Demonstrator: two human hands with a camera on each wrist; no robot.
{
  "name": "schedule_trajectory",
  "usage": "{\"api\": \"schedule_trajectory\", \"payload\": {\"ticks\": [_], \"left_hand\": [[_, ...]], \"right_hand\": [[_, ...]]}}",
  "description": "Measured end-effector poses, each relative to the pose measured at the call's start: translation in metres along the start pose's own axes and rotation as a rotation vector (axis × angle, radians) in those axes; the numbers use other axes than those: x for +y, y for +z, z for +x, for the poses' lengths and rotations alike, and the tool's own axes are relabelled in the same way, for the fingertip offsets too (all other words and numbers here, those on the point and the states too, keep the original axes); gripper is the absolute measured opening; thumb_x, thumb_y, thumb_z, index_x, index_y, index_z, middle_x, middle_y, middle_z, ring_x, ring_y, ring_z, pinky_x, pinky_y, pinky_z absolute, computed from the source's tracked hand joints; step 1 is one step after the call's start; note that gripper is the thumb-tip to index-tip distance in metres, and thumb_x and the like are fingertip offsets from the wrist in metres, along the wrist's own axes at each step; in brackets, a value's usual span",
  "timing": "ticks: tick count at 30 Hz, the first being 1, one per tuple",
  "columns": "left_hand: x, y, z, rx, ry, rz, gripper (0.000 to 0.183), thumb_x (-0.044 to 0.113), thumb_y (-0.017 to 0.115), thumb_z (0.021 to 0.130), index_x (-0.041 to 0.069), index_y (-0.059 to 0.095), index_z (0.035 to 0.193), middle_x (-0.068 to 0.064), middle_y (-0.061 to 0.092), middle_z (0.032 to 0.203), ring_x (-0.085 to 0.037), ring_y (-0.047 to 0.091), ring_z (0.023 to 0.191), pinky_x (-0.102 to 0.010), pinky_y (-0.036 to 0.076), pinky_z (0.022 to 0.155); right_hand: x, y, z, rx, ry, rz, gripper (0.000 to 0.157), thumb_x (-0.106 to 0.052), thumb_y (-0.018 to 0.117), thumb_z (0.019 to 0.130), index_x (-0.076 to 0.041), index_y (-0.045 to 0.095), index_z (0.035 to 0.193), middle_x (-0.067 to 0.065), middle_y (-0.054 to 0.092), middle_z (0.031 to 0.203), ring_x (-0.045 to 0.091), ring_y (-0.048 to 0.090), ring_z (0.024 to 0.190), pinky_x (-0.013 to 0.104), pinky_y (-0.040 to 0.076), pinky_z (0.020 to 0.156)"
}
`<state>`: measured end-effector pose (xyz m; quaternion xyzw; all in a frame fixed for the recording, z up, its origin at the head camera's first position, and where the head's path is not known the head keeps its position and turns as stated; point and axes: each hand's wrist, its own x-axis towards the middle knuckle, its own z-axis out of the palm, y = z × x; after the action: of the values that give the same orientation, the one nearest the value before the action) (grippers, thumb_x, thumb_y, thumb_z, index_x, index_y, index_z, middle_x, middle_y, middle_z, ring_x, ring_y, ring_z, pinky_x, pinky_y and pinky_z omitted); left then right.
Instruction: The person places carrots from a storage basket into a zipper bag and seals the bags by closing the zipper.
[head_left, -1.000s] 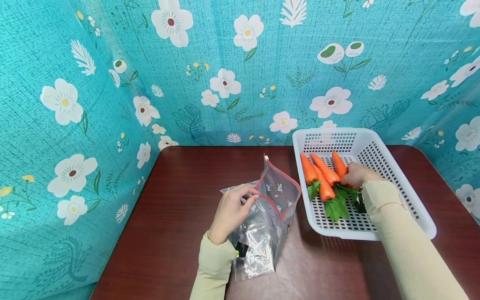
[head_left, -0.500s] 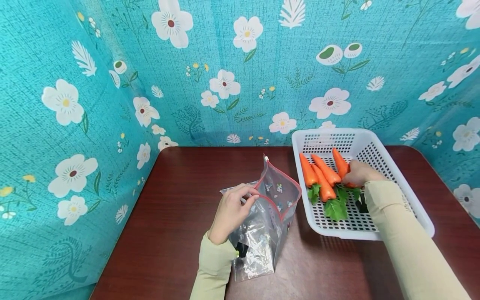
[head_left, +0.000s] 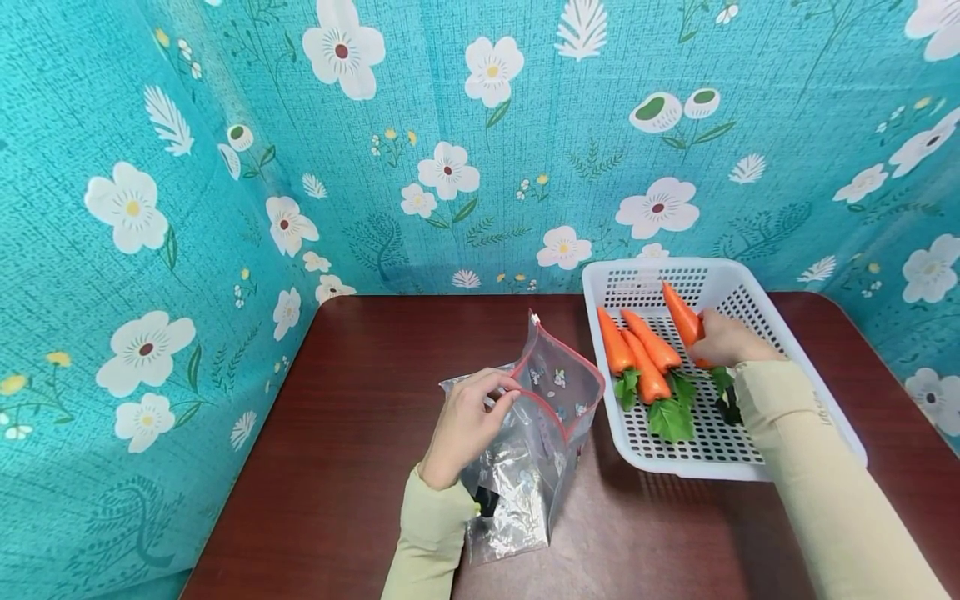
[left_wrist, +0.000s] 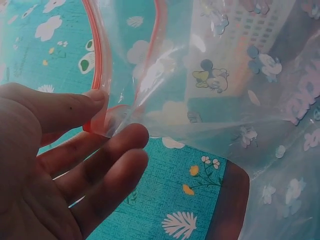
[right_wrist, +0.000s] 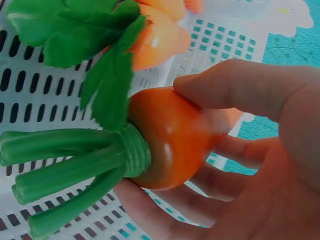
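My left hand (head_left: 465, 421) pinches the red-edged opening of a clear zip bag (head_left: 513, 492), which stands open on the table. In the left wrist view the thumb (left_wrist: 70, 111) presses the red zip strip, while the lower fingers stay loosely bent. The bag carries small printed cartoon figures. Over the white basket my right hand (head_left: 729, 337) grips a carrot (head_left: 681, 312) near its thick end, with the tip pointing to the back. Seen from the right wrist, its green stalks (right_wrist: 75, 160) and a leaf (right_wrist: 107, 90) stick out past the fingers.
The white perforated basket (head_left: 663, 467) stands on the right of the dark red table (head_left: 360, 400). Three more carrots (head_left: 648, 337) with green leaves (head_left: 672, 419) lie along its left side. A flowered turquoise cloth (head_left: 450, 100) hangs behind the table and at its sides.
My right hand has moved slightly right with the carrot, drawing it and its stalks away from the other carrots. The left hand keeps its hold on the bag, nearly still.
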<state>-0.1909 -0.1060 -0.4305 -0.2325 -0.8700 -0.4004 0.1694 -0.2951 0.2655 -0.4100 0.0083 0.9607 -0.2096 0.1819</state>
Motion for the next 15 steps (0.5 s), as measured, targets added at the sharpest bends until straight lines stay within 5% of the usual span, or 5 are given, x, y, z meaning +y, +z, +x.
{"api": "schedule_trajectory", "payload": {"ticks": [15], "left_hand": [[0.0,0.002,0.001,0.031,0.022,0.005,0.008,0.015,0.063,0.081,0.02,0.066,0.087,0.011,0.062,0.086,0.0,0.052,0.067,-0.013,0.044,0.056]], "right_hand": [[-0.019,-0.01,-0.013,0.116,-0.071,-0.011,0.055,-0.017,0.06,0.078,0.01,0.033,0.116,0.024,0.051,0.089,0.027,0.05,0.069,0.031,0.04,0.055]]}}
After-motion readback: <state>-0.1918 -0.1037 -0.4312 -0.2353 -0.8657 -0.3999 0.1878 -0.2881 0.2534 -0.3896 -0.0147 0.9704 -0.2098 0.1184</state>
